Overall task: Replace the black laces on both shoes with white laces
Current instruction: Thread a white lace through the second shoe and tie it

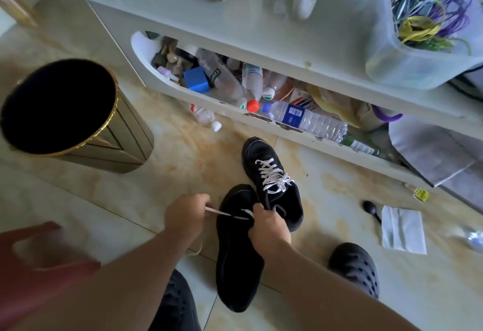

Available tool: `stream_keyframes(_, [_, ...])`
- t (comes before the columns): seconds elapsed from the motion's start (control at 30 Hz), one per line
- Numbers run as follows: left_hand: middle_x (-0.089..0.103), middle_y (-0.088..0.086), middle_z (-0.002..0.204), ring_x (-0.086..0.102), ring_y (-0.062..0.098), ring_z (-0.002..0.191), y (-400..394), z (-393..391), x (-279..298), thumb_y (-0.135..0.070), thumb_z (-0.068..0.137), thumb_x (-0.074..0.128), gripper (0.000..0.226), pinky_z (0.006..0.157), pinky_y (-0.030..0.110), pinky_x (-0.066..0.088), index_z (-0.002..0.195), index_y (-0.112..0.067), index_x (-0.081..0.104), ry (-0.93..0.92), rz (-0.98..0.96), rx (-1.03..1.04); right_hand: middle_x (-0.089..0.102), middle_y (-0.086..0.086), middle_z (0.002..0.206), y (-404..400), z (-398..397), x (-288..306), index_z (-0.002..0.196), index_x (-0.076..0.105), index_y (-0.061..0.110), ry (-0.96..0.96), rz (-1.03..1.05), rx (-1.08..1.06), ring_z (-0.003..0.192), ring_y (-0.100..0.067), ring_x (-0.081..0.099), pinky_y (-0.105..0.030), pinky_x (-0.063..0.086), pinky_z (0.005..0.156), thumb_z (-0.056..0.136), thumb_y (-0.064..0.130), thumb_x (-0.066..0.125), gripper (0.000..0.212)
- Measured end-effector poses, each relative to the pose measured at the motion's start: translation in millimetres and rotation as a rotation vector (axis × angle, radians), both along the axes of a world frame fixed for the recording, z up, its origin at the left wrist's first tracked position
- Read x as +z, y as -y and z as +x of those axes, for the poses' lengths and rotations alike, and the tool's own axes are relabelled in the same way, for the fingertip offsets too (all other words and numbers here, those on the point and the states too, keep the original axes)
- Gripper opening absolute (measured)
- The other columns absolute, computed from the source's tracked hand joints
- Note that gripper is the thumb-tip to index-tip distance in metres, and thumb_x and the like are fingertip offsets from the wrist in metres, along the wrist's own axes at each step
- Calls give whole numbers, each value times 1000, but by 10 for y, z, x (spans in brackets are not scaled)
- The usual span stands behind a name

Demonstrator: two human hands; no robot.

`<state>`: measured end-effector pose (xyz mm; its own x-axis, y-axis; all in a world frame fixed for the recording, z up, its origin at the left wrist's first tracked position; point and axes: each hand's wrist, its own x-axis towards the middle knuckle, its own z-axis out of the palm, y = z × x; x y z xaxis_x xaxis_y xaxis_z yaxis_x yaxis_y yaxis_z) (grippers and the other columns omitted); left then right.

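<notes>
Two black shoes stand on the tiled floor. The far shoe is laced with a white lace tied over its tongue. The near shoe lies with its toe away from me. A white lace runs across its front eyelets. My left hand pinches the end of this lace, pulled out to the left. My right hand grips the near shoe's upper at the eyelets, and the lace's other end is hidden under it.
A dark bin with a gold rim stands at left. A white low table with a shelf full of plastic bottles spans the back. A white paper and a black spoon lie at right. My clog-clad feet rest nearby.
</notes>
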<state>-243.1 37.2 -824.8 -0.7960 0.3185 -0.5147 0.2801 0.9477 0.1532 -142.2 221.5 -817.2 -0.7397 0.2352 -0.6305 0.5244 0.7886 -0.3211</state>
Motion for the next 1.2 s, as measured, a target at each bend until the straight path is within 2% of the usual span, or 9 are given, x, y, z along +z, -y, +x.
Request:
stream_keyframes(0.07, [59, -7, 70, 58, 15, 67, 130, -59, 49, -61, 94, 64, 40, 48, 29, 28, 73, -30, 53, 17, 45, -5, 61, -8, 96, -38, 30, -13, 111, 50, 18, -17, -41, 0, 93, -36, 67, -39, 55, 68, 92, 14, 58, 21])
stream_keyframes(0.2, [59, -3, 112, 62, 18, 96, 91, -142, 263, -48, 89, 65, 40, 74, 31, 51, 124, -29, 64, 155, 165, 78, 65, -4, 88, -18, -1, 141, 98, 56, 24, -91, -179, -71, 82, -28, 62, -34, 47, 65, 97, 46, 62, 23])
stream_keyframes(0.3, [60, 4, 95, 63, 31, 97, -179, -297, 624, -25, 98, 55, 33, 83, 36, 51, 120, -6, 71, 189, 279, 411, 64, -3, 80, -24, -197, 484, 92, 65, 16, -125, -345, -318, 73, -23, 57, -31, 43, 63, 101, 40, 55, 28])
stream_keyframes(0.4, [69, 14, 105, 63, 30, 92, -407, -448, 1172, -18, 100, 58, 31, 88, 41, 51, 123, -1, 70, 312, 514, 658, 68, -7, 79, -96, -434, 1001, 89, 70, 14, -257, -409, -397, 73, -25, 60, -35, 50, 68, 100, 32, 56, 25])
stream_keyframes(0.47, [70, 17, 108, 58, 19, 78, -520, -441, 1664, -16, 101, 56, 27, 78, 34, 49, 121, -7, 72, 289, 675, 628, 69, -1, 71, -171, -554, 1466, 86, 71, 19, -371, -445, -404, 65, -17, 59, -36, 52, 67, 99, 27, 60, 19])
stream_keyframes(0.63, [58, 2, 70, 45, 19, 64, -663, -99, 2974, -11, 107, 49, 33, 66, 30, 38, 108, -30, 77, 125, 1145, 575, 75, -3, 75, -327, -468, 2788, 107, 73, 18, -675, -740, -521, 46, -12, 44, -27, 38, 50, 101, 13, 66, 11])
stream_keyframes(0.8, [79, -8, 89, 70, 2, 79, -649, 364, 3866, -6, 103, 62, 26, 78, 21, 58, 111, -29, 70, 16, 1470, 510, 69, -4, 76, -367, -76, 3625, 120, 64, 5, -797, -1169, -593, 55, -17, 53, -28, 45, 51, 105, 4, 57, 17])
stream_keyframes(0.93, [80, -3, 95, 72, 9, 86, -599, 707, 4331, -5, 102, 63, 17, 85, 31, 57, 99, -20, 69, -24, 1549, 432, 69, -6, 80, -289, 208, 4061, 106, 68, 1, -896, -1155, -518, 69, -18, 61, -31, 56, 63, 101, -3, 60, 11])
stream_keyframes(1.2, [79, -8, 90, 73, 16, 91, -551, 995, 4784, -8, 104, 62, 17, 89, 35, 57, 93, -20, 67, -63, 1616, 422, 68, -1, 78, -98, 507, 4348, 86, 68, 13, -926, -1164, -566, 75, -19, 62, -32, 52, 76, 102, 5, 63, 18])
